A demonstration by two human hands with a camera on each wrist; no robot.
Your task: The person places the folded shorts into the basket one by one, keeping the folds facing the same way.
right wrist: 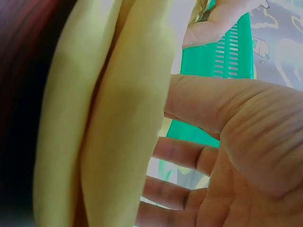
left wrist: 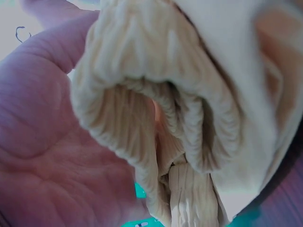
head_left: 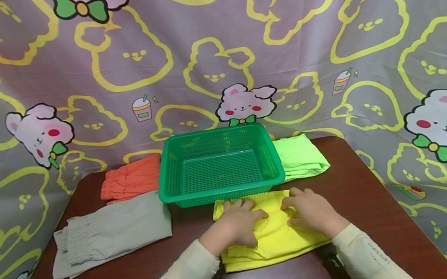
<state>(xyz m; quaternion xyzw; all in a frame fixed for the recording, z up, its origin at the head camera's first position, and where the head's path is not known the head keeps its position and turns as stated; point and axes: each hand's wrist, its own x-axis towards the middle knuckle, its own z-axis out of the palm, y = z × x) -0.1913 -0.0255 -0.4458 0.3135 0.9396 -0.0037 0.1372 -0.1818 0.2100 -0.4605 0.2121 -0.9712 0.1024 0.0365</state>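
A folded yellow garment lies on the table just in front of the green basket. My left hand rests on its left part with fingers spread, and my right hand touches its right part with fingers slightly bent. The left wrist view shows the gathered elastic edge of the garment close up, beside the palm of my left hand. Thick folded layers of the garment fill the left of the right wrist view, where fingertips of my right hand are hidden behind them.
An openwork green plastic basket stands at the back of the brown table. Folded grey clothing and orange clothing lie left of it, a lime-green piece right. A patterned curtain hangs behind.
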